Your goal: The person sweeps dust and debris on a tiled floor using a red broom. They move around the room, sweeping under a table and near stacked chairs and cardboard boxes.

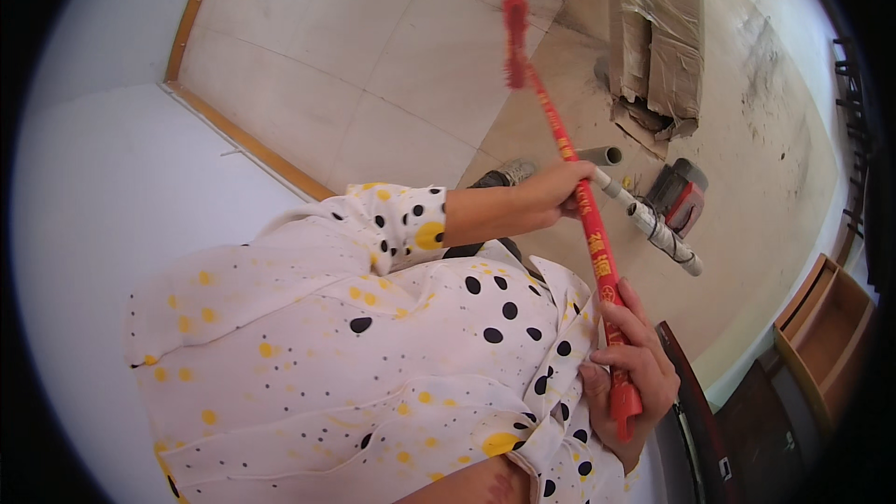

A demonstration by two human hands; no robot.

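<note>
A red push broom or floor brush is held across my body. Its long red handle (595, 241) bears yellow writing and slants up to a narrow bristled head (516, 42), slightly blurred, over the floor. My left hand (563, 189) is closed around the middle of the handle. Lower down, my right hand (633, 364) wraps the handle near its end, fingers over the top and thumb on the near side. The red plastic end of the handle sticks out below the right palm. Both hands stay apart along the handle.
Long taped cardboard boxes (658, 42) lie on the tiled floor (392, 49). Near them are a grey pipe (598, 155), cord-bound pale tubes (665, 238) and a black-and-red case or machine (679, 196). A wooden shelf unit (826, 322) stands right. A shoe (518, 171) shows beyond my left forearm.
</note>
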